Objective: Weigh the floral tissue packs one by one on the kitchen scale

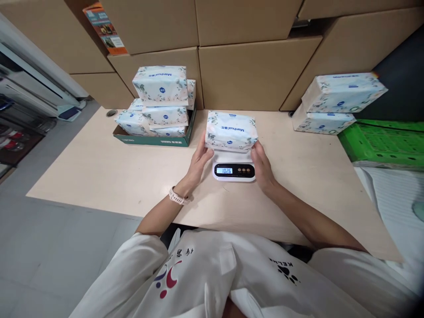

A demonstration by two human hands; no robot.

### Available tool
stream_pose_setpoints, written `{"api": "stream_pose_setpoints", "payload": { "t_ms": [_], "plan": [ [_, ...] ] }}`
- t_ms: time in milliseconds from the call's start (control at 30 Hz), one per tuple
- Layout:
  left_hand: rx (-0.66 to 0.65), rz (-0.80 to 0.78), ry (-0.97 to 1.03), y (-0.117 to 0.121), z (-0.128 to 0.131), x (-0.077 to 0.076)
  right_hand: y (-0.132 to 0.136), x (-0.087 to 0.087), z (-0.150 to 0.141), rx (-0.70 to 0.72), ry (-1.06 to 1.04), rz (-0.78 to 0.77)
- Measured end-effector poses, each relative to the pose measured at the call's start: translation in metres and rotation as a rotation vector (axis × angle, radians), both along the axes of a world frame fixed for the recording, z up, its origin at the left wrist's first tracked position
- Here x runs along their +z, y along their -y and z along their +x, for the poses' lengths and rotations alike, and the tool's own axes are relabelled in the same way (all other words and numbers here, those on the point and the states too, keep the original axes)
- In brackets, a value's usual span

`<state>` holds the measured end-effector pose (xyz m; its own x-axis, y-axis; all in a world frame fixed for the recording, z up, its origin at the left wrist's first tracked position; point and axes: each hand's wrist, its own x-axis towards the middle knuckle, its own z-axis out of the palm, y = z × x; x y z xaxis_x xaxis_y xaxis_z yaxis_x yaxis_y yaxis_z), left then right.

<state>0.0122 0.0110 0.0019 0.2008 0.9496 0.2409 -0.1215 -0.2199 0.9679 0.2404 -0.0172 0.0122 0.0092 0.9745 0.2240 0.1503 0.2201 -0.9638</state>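
A white and pale-blue tissue pack (231, 130) with a flower print sits over the platform of a small white digital scale (234, 178). My left hand (200, 154) holds the pack's left end, fingers behind its side and thumb towards the front. At the opposite end, my right hand (261, 163) grips the lower right corner. The pack hides most of the platform and some of my fingertips. Lit digits show on the scale's display (224, 171), beside a row of small buttons.
To the left, a green box (149, 140) holds several stacked tissue packs (161, 86). Two more tissue packs (342, 95) are piled at the table's back right, near a green crate (384, 143). Large cardboard boxes (245, 75) form a wall along the back of the table (99, 168).
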Motion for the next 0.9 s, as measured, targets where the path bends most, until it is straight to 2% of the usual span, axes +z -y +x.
{"api": "stream_pose_setpoints", "payload": {
  "t_ms": [100, 167, 267, 367, 433, 500, 600, 667, 733, 800, 900],
  "plan": [
    [0.109, 0.178, 0.013, 0.000, -0.009, 0.020, -0.004, 0.012, -0.012, 0.067, 0.023, 0.091],
    [0.239, 0.317, 0.000, -0.009, -0.022, 0.036, -0.014, 0.023, -0.025, 0.117, 0.063, 0.191],
    [0.487, 0.537, -0.020, -0.037, -0.050, 0.067, -0.039, 0.049, -0.056, 0.180, 0.163, 0.379],
    [0.651, 0.794, 0.033, -0.076, -0.090, 0.105, -0.070, 0.088, -0.092, 0.199, 0.283, 0.578],
    [0.695, 0.919, 0.095, -0.104, -0.120, 0.132, -0.090, 0.116, -0.114, 0.176, 0.358, 0.710],
    [0.686, 0.977, 0.114, -0.131, -0.149, 0.156, -0.108, 0.143, -0.132, 0.135, 0.406, 0.847],
    [0.642, 1.020, 0.065, -0.163, -0.179, 0.180, -0.135, 0.170, -0.149, 0.091, 0.381, 0.984],
    [0.570, 1.046, 0.024, -0.176, -0.186, 0.188, -0.157, 0.176, -0.157, 0.122, 0.329, 0.967],
    [0.515, 1.011, -0.017, -0.182, -0.182, 0.191, -0.185, 0.172, -0.166, 0.184, 0.264, 0.883],
    [0.552, 0.849, -0.068, -0.181, -0.172, 0.190, -0.216, 0.160, -0.175, 0.244, 0.203, 0.767],
    [0.654, 0.507, -0.131, -0.172, -0.156, 0.181, -0.255, 0.136, -0.185, 0.298, 0.189, 0.545]
  ]
}}
